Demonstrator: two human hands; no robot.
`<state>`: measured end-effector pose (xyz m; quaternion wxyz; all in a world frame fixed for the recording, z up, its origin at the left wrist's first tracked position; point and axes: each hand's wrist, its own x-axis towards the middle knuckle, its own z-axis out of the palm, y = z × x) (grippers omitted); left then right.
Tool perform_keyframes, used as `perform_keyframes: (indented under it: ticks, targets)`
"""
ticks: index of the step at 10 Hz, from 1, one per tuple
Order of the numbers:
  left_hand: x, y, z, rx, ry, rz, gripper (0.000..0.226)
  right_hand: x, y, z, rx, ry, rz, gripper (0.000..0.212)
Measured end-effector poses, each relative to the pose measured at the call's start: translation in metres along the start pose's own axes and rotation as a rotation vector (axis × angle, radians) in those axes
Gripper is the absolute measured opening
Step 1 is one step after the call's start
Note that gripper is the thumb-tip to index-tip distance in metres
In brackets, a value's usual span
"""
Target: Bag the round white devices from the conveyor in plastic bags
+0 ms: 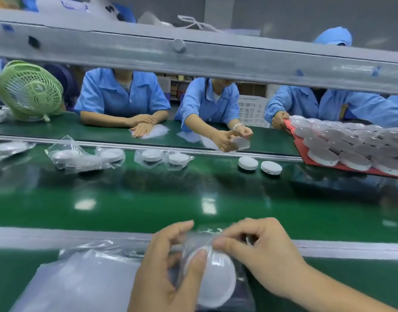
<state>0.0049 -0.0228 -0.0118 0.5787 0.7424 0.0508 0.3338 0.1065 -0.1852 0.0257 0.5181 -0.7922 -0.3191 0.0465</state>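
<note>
Hands at six o'clock, working a round white plastic device [220, 279] that lay inside a clear plastic bag [207, 231]. The left hand [168, 273] gripped the bagged device, with the thumb pressed on its face. The right hand [261, 251] pinched the bag's upper edge (fingers curled). A stack of flat clear bags [85, 278] lay at seven o'clock, beside the left hand. Two unbagged white devices [248, 163] sat side by side at one o'clock on the glossy green conveyor belt [148, 199]. Several bagged devices [151, 155] lay toward eleven o'clock. A red tray [299, 147] heaped with bagged units stood at two o'clock, and a pale green desk fan [28, 91] at ten o'clock.
</note>
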Motion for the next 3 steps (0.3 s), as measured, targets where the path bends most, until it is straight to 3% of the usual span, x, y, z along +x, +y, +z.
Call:
perform_keyframes:
  ticks: [1, 2, 3]
  targets:
    - [0.003, -0.016, 0.001, 0.207, -0.128, 0.000, 0.043, 0.063, 0.019, -0.010, -0.083, 0.242, 0.043, 0.010]
    - [0.004, -0.021, 0.006, 0.097, -0.302, -0.159, 0.010, 0.138, 0.041, -0.019, -0.497, 0.392, -0.108, 0.016]
    - [0.013, -0.047, 0.003, -0.379, -0.304, -0.299, 0.045, 0.197, 0.071, -0.018, -0.849, 0.226, 0.053, 0.030]
